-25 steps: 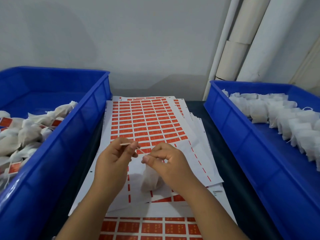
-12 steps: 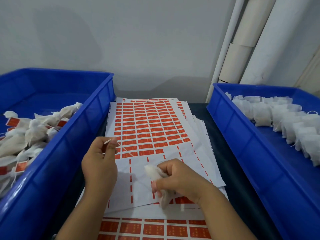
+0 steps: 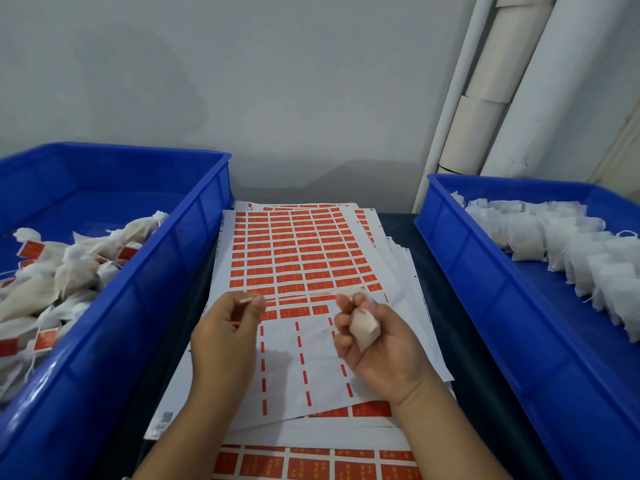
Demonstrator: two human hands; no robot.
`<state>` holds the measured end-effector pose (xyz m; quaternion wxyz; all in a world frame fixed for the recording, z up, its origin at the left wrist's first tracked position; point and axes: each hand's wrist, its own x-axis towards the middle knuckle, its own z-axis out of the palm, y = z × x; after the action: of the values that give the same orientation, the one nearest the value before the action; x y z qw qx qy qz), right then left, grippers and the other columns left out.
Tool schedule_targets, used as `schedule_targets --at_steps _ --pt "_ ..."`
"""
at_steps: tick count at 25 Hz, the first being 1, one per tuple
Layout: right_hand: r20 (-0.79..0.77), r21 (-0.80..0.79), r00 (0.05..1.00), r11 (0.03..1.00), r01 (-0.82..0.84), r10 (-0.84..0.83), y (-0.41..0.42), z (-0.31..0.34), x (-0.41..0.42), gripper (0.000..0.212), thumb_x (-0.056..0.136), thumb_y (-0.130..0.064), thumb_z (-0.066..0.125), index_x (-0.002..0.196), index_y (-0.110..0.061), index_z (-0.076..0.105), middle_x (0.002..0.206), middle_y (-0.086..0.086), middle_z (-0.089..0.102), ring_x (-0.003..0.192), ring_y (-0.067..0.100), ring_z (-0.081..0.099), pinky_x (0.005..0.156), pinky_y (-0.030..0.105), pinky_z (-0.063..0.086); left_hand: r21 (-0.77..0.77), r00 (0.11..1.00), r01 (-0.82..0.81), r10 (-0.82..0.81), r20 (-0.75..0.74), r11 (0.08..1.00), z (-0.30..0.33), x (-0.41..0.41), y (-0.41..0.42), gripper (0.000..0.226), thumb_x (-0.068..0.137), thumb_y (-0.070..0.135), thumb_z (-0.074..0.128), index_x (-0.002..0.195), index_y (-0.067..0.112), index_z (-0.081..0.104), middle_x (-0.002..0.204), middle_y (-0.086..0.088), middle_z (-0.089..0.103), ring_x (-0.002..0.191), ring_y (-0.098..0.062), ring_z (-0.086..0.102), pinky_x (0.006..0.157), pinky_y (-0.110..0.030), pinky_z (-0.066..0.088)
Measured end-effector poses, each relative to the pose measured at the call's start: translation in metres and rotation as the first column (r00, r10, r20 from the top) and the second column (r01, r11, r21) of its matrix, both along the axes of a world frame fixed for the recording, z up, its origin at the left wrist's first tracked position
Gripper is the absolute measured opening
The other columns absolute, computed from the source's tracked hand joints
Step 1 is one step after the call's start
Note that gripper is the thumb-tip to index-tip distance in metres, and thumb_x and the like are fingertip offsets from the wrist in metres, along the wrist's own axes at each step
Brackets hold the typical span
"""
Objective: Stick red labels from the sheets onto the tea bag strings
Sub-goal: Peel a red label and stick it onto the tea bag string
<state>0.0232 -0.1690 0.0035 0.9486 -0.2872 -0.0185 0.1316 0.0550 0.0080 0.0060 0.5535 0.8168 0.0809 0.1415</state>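
A sheet of red labels [image 3: 294, 251] lies between two blue bins, its near rows peeled away. My right hand [image 3: 377, 344] curls round a white tea bag [image 3: 362, 327], palm turned up. The bag's thin string [image 3: 298, 295] runs taut to my left hand [image 3: 225, 337], which pinches the string's end between thumb and forefinger just above the lowest row of labels. Both hands hover over the bare part of the sheet.
The left blue bin [image 3: 145, 292] holds tea bags with red labels on them [image 3: 69, 268]. The right blue bin [image 3: 485, 292] holds unlabelled white tea bags [image 3: 561, 244]. More label sheets [image 3: 311, 462] are stacked underneath. White pipes [image 3: 485, 98] stand against the wall at back right.
My hands have drawn apart, pulling the string straight between them. The right hand turned palm up with the tea bag and rose toward the label rows.
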Motion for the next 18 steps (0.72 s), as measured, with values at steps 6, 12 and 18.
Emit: schedule_targets --at_steps 6,12,18 --pt "-0.03 -0.445 0.965 0.867 0.222 -0.262 0.002 -0.001 0.004 0.03 0.097 -0.017 0.049 0.097 -0.031 0.075 0.115 -0.002 0.069 0.071 0.011 0.068 0.053 0.02 0.052 0.266 0.911 0.402 -0.412 -0.019 0.876 0.001 -0.012 -0.006 0.014 0.08 0.029 0.07 0.073 0.036 0.06 0.084 0.027 0.057 0.081 -0.002 0.056 0.059 -0.008 0.039" --pt "-0.136 -0.183 0.966 0.964 0.192 -0.219 0.003 0.0 0.003 0.027 0.097 -0.02 0.045 0.113 -0.021 0.066 0.117 0.002 0.068 0.068 0.012 0.067 0.049 0.019 0.051 -0.103 0.865 0.5 -0.491 0.105 0.86 0.012 -0.017 -0.007 0.009 0.077 0.033 0.059 0.075 0.025 0.056 0.101 0.034 0.064 0.091 0.007 0.061 0.06 -0.008 0.048" --pt "0.165 -0.897 0.957 0.366 0.246 -0.24 0.024 0.001 -0.002 0.021 0.093 -0.027 0.055 0.089 -0.041 0.07 0.095 -0.02 0.066 0.082 0.007 0.064 0.058 0.011 0.05 -0.002 0.846 0.53 -0.529 0.072 0.848 0.007 -0.02 -0.009 0.006 0.081 0.021 0.065 0.078 0.023 0.061 0.076 0.019 0.067 0.074 -0.001 0.064 0.061 -0.009 0.049"
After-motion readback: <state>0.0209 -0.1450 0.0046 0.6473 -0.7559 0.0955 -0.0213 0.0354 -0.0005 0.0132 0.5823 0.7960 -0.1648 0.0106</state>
